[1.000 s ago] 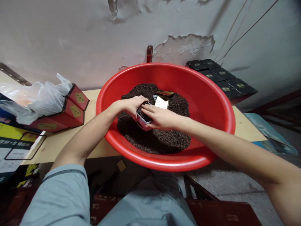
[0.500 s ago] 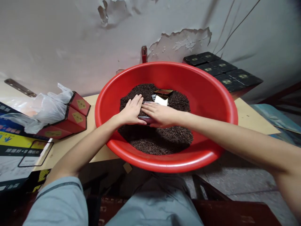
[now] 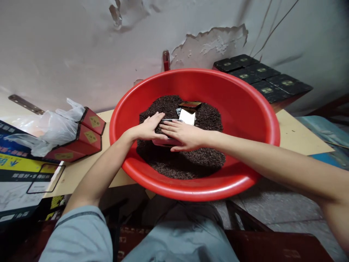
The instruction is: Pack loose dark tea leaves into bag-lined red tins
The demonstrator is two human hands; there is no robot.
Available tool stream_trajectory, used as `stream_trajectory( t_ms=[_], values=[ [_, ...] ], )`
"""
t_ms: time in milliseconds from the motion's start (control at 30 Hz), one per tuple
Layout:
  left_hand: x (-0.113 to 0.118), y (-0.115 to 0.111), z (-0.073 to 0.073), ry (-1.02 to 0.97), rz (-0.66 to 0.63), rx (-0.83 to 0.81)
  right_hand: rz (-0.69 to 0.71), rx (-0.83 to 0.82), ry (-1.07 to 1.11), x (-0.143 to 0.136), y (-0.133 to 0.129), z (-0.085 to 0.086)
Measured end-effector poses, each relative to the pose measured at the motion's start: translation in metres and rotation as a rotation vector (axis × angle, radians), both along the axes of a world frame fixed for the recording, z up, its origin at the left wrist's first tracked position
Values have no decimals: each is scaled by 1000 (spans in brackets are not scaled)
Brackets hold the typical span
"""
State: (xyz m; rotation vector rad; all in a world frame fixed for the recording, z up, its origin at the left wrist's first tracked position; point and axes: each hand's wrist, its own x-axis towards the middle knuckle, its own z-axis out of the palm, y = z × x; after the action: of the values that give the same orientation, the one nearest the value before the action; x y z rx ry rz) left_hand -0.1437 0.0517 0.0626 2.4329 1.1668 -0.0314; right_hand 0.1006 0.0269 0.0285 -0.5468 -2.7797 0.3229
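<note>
A large red basin (image 3: 240,109) holds a heap of dark, loose tea-like leaves (image 3: 177,169). Within it, a container (image 3: 162,142) filled with the same leaves sits between my hands. My left hand (image 3: 150,127) grips the container's left side, thumb along the near edge. My right hand (image 3: 188,136) lies over its right part, fingers stretched flat across the leaves and rim. Just behind, a shiny white-looking piece (image 3: 187,116) and a brown-gold lid-like piece (image 3: 190,106) rest on the heap.
Red boxes (image 3: 89,136) and a crumpled clear plastic bag (image 3: 58,127) stand at the left on the tan table (image 3: 302,136). Several black-topped tins (image 3: 261,70) are grouped at the back right. A peeling wall rises behind the basin.
The container has tipped a little toward me, showing more of its near side. My left hand has moved slightly left, and my right hand lies flatter, with its thumb lower.
</note>
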Motion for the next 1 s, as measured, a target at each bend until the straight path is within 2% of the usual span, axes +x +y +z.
stream_trajectory(
  t_ms=[67,167,233,300,367,467,567,700,867,933,1000],
  values=[
    [0,5,-4,-67,-24,46,15,-77,113,7,3,7],
    [0,9,-7,-116,-44,133,-97,-96,244,24,5,19],
    [2,5,-6,-58,-13,178,-124,-65,168,32,2,23],
    [7,-6,-3,54,-1,227,-71,-36,24,36,-5,21],
    [15,-19,-1,161,-36,270,-14,7,-71,34,-12,15],
    [25,-35,-2,255,-94,304,-5,93,-111,29,-17,6],
    [29,-39,-5,296,-119,337,-23,140,-115,25,-17,4],
    [30,-35,-8,305,-153,357,-22,161,-108,25,-12,10],
    [16,-21,0,135,-134,225,-141,190,67,29,-4,19],
    [5,-11,7,-16,-54,190,-155,189,105,29,-3,18],
    [-3,-1,10,-185,118,180,-83,160,41,26,-2,14]
  ],
)
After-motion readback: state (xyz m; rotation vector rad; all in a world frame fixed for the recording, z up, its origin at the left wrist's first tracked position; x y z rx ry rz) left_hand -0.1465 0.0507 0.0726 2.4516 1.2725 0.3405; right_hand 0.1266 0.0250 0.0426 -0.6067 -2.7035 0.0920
